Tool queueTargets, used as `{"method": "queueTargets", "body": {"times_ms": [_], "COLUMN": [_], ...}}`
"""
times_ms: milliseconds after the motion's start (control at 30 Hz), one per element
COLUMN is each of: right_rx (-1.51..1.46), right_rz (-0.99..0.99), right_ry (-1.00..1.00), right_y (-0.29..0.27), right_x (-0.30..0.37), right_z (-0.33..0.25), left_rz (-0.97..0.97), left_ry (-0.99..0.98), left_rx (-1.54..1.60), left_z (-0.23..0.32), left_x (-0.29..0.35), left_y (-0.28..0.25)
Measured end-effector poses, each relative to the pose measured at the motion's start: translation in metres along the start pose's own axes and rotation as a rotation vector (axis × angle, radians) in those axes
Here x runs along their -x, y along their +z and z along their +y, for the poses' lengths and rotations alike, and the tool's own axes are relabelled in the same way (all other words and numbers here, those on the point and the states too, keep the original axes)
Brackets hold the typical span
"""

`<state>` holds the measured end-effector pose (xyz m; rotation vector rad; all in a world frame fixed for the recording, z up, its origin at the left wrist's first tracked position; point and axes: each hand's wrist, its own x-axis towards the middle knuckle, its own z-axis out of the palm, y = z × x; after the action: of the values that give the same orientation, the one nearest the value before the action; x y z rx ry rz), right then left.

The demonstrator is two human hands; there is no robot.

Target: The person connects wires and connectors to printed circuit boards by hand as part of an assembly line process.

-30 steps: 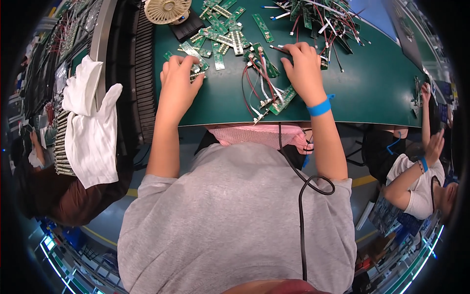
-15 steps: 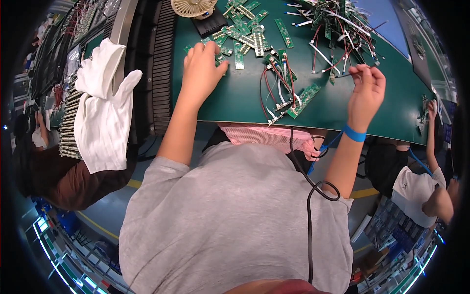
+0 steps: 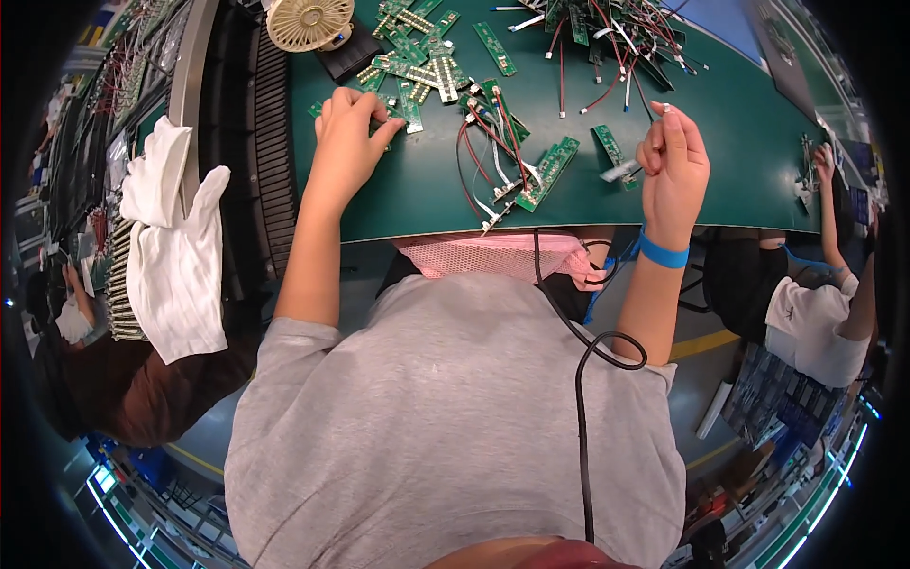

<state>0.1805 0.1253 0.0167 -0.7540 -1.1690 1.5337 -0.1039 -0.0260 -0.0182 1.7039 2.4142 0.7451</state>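
Note:
My left hand (image 3: 353, 142) is at the left of the green work mat, fingers curled over a small green circuit board (image 3: 316, 109), mostly hidden beneath them. My right hand (image 3: 675, 161), with a blue wrist strap, is raised at the right with fingers pinched on a thin cable. A blurred white cable end (image 3: 621, 172) sticks out beside its fingers, over a green circuit board (image 3: 607, 142). Between my hands lie wired boards (image 3: 498, 119) and a wider green board (image 3: 550, 174). Several bare boards (image 3: 444, 76) are heaped beyond my left hand.
A tangle of wired boards (image 3: 616, 28) lies at the far right. A small fan (image 3: 310, 21) stands at the far left. White gloves (image 3: 175, 256) hang beside the black ridged rail (image 3: 275, 142). A black cord (image 3: 582, 427) runs down my shirt. Another person's hand (image 3: 825, 161) is at the right.
The view has shifted, so the scene sits further left. A board now lies by my right hand, away from the tangle, and a white cable end shows there. My left hand stays over its board.

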Motion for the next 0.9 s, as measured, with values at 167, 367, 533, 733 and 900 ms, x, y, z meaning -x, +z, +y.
{"method": "queueTargets", "body": {"times_ms": [167,367,533,733,900], "right_rx": [0.016,0.068,0.211,0.339,0.409], "right_rz": [-0.032,-0.079,-0.119,-0.154,-0.160], "right_ry": [0.024,0.046,0.029,0.056,0.076], "right_y": [0.002,0.007,0.023,0.044,0.045], "right_x": [0.005,0.010,0.021,0.037,0.043], "right_z": [0.003,0.003,-0.002,-0.010,-0.018], "left_rz": [0.011,0.122,-0.158,-0.412,-0.308], "left_ry": [0.051,0.035,-0.210,-0.091,0.027], "left_rx": [0.015,0.690,1.536,1.477,1.233], "left_z": [0.006,0.022,0.057,0.115,0.131], "left_x": [-0.006,-0.014,-0.020,-0.012,-0.003], "left_y": [0.007,0.005,-0.002,0.010,0.020]}}
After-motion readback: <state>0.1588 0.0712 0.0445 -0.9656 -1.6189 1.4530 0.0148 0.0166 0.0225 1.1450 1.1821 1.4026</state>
